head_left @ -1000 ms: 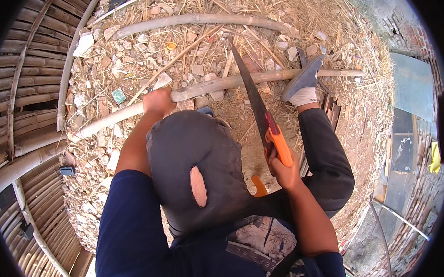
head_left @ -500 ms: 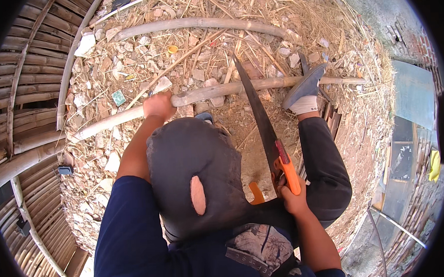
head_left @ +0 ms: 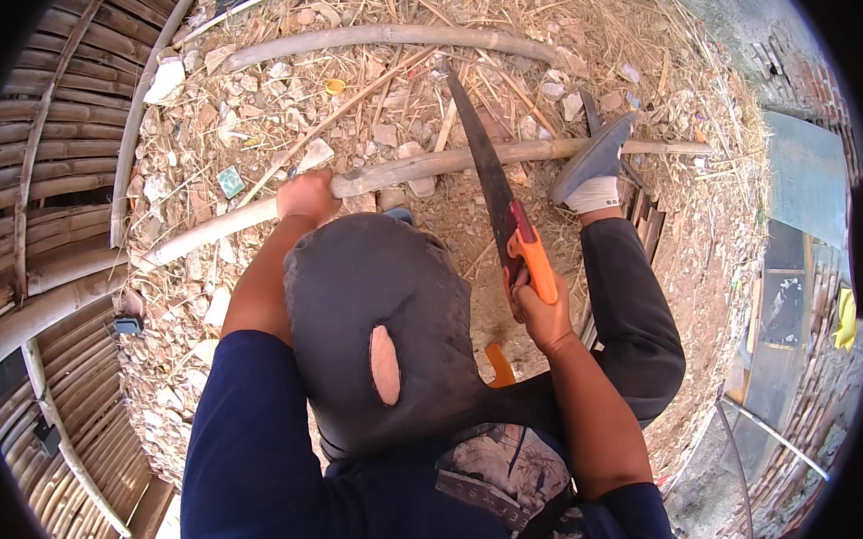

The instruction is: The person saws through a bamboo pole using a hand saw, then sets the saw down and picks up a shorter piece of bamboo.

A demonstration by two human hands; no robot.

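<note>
The long pole (head_left: 403, 171) runs out either side of the left grip (head_left: 308, 199), closed firmly round it. I see the saw (head_left: 499, 197) slanting over that pole, ahead of the right grip (head_left: 543, 315) curled about its orange handle (head_left: 537, 263). Forward-right of that grip is a grey shoe (head_left: 595, 154).

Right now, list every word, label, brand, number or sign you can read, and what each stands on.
None can be read with certainty.
White sock: dark marks, too small to read.
Shirt print: letter-like marks along its lower part, too blurred to read.
Saw: no lettering that I can make out.
</note>
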